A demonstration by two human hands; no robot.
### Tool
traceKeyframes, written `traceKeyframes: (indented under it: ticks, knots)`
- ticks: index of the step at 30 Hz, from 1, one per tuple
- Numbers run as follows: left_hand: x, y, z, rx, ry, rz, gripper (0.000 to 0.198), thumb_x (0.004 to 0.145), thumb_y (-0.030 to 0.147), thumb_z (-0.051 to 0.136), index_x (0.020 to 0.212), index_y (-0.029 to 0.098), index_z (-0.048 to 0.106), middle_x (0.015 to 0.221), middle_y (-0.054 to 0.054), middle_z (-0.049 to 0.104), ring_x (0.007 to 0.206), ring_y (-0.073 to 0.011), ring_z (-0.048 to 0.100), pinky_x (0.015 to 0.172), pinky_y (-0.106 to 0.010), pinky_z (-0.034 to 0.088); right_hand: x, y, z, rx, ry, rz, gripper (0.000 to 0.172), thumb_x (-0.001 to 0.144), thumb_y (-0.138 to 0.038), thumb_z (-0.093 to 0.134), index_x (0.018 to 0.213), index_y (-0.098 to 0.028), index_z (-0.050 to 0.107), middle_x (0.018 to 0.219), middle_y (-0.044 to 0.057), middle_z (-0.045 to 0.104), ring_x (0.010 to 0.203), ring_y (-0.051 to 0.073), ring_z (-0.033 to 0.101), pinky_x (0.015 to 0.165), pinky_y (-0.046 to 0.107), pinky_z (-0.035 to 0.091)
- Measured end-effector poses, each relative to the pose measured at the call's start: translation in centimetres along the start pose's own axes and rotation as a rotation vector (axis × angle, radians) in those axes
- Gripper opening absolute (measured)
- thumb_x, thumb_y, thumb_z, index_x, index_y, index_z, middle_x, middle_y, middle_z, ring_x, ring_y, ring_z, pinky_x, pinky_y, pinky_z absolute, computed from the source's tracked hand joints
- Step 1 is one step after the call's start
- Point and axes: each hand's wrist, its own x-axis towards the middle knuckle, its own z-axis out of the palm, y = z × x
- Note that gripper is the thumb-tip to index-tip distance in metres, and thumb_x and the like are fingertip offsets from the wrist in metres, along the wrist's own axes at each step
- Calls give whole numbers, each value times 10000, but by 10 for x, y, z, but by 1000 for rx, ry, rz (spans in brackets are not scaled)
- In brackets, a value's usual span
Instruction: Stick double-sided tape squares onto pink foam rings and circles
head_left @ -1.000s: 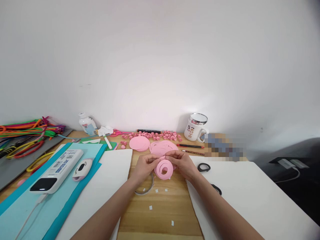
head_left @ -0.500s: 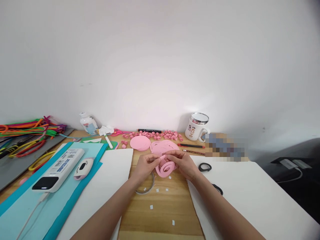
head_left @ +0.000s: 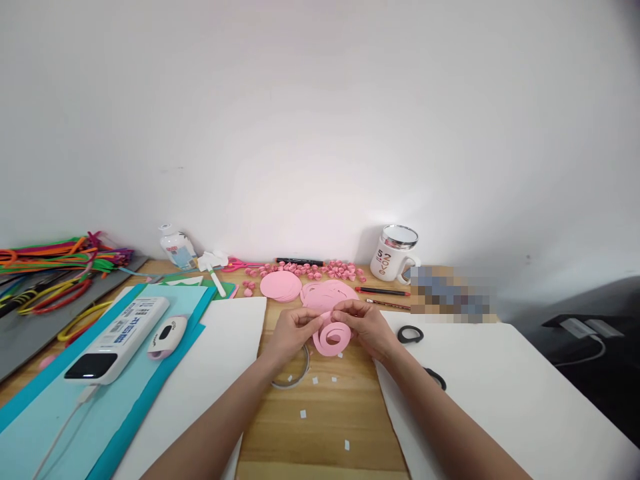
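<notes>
Both my hands meet over the middle of the wooden desk (head_left: 320, 427). My left hand (head_left: 291, 333) and my right hand (head_left: 369, 327) pinch the top of a pink paper spiral strip (head_left: 331, 339), whose loose coils hang down between them. Just behind the hands lie more cut pink spirals (head_left: 327, 293) and a stack of pink paper circles (head_left: 281, 286). A row of small rolled pink paper flowers (head_left: 310, 270) runs along the back. A clear tape roll (head_left: 295, 373) lies under my left wrist, partly hidden.
White sheets lie left (head_left: 200, 380) and right (head_left: 500, 400). Blue paper (head_left: 75, 413) carries a white power bank (head_left: 117, 340) and a small punch (head_left: 166, 335). Pipe cleaners (head_left: 55, 267) are far left. A mug (head_left: 394, 253), pencils (head_left: 383, 291), black scissors (head_left: 423, 353) and white scraps (head_left: 320, 400) sit nearby.
The hanging spiral has been wound tighter and hangs shorter beneath my fingers. My hands stay in almost the same spot; the view shifted slightly.
</notes>
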Motion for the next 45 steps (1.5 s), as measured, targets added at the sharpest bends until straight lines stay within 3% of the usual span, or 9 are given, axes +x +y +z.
traceKeyframes:
  ticks: [6,13,19,26,32,40,45]
  knots:
    - [1,1,0,-33,45,-6,288,671,371,635,796,114,671,609,-40,642,490,-125,546,427,-207,418,1,1,0,32,-56,27,284,548,-329,740,764,-161,661,691,38,670,621,141,596,564,241,453]
    - [0,0,0,1,16,50,263,693,370,611,738,116,663,658,-45,656,563,-138,564,501,-222,430,0,0,1,-21,-23,23,268,500,-323,766,669,-157,641,593,2,639,483,106,540,452,217,407]
    - [-1,2,0,-21,29,47,249,694,360,610,715,117,662,637,-43,652,549,-139,563,502,-230,431,0,1,1,-10,-52,17,287,552,-343,738,760,-159,666,711,46,676,618,148,596,565,255,455]
    - [0,2,-1,-1,57,61,255,657,349,648,751,114,676,681,-58,667,586,-148,573,516,-225,432,1,3,0,-1,-12,23,263,499,-311,773,683,-167,650,600,0,639,485,108,535,452,223,406]
    - [-2,5,-1,-36,10,52,265,694,376,608,721,118,668,630,-43,654,542,-137,564,484,-220,425,-1,-2,3,25,-62,8,284,540,-340,745,754,-169,671,720,38,674,615,142,589,570,252,447]
    - [-1,6,0,-25,14,81,226,697,324,621,785,126,684,700,-46,668,622,-142,576,555,-220,435,-1,0,1,4,-71,-38,159,576,-265,736,653,-164,641,568,-20,619,473,73,507,453,191,386]
    - [0,7,0,-19,35,65,253,671,341,643,794,124,689,669,-42,667,597,-139,574,530,-215,432,-1,-1,2,20,-92,-23,207,597,-285,719,756,-164,665,702,23,666,600,117,572,554,226,441]
